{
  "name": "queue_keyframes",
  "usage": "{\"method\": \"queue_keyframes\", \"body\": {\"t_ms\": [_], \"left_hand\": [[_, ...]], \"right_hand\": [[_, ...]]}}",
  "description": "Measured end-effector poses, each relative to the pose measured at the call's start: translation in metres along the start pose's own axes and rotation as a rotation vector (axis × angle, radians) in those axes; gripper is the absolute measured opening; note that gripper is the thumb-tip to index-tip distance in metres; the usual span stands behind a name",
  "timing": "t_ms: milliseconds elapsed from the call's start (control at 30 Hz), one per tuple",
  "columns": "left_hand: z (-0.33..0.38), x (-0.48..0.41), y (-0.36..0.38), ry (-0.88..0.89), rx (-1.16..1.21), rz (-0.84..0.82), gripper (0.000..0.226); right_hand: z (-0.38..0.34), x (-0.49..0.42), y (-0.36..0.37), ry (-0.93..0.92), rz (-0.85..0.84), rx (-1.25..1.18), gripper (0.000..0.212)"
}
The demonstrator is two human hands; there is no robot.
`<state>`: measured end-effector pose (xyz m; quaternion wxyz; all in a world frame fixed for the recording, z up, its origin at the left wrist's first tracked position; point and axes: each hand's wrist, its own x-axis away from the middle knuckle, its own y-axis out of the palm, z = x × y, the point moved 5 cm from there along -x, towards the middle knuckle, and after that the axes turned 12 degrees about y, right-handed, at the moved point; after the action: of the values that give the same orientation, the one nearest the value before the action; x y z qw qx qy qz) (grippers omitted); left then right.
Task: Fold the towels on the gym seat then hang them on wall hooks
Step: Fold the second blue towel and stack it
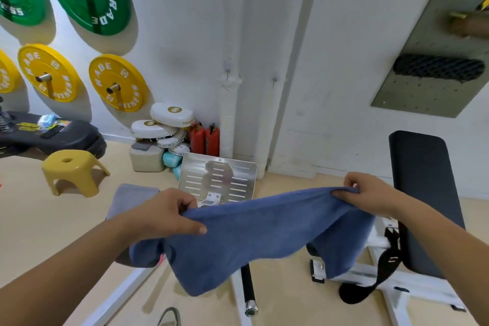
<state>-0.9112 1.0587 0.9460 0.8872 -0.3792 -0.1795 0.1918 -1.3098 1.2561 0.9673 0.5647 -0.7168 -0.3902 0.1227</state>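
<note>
1. The blue towel [264, 233] hangs in the air between both hands, near the person and over the white frame of the gym bench [423, 193]. Its upper edge runs from hand to hand and sags slightly in the middle. The rest droops toward the floor in loose folds.
2. The left hand [169, 216] pinches the left end of that upper edge, thumb on the near face and fingers curled behind the cloth.
3. The right hand [370, 193] pinches the right end, with the cloth bunched between thumb and curled fingers.
4. The towel looks soft, light and limp, so it will likely keep no shape of its own. It seems neither slippery nor fragile.
5. The corners are probably the best hold. Keeping the top edge taut should let the halves meet squarely when it is folded.
6. A grey towel [129, 198] lies to the left, just beyond the left wrist and partly hidden. What it rests on cannot be told.
7. The wall hooks [227, 74] are small pegs on the far wall, well apart from the towel. A folded edge draped over one should hold.
</note>
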Motion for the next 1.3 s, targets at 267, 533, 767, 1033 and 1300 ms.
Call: {"method": "queue_keyframes", "body": {"t_ms": [267, 533, 767, 1033, 1300], "left_hand": [[-0.025, 0.024, -0.021, -0.269, 0.338, 0.236, 0.042], [0.042, 0.012, 0.030, -0.117, 0.809, 0.344, 0.011], [0.087, 0.013, 0.078, -0.024, 0.746, 0.414, 0.035], [0.093, 0.006, 0.086, 0.017, 0.511, 0.366, 0.030], [0.078, -0.001, 0.077, -0.025, 0.501, 0.430, 0.022]], "right_hand": [[0.034, -0.001, 0.044, 0.251, -0.125, -0.086, 0.065], [-0.097, 0.057, 0.069, 0.063, -0.221, -0.172, 0.022], [-0.138, 0.102, 0.098, -0.055, -0.220, -0.489, 0.030], [-0.124, 0.117, 0.097, -0.222, -0.402, -0.446, 0.012], [-0.053, 0.120, 0.090, -0.054, -0.389, -0.772, 0.020]]}}
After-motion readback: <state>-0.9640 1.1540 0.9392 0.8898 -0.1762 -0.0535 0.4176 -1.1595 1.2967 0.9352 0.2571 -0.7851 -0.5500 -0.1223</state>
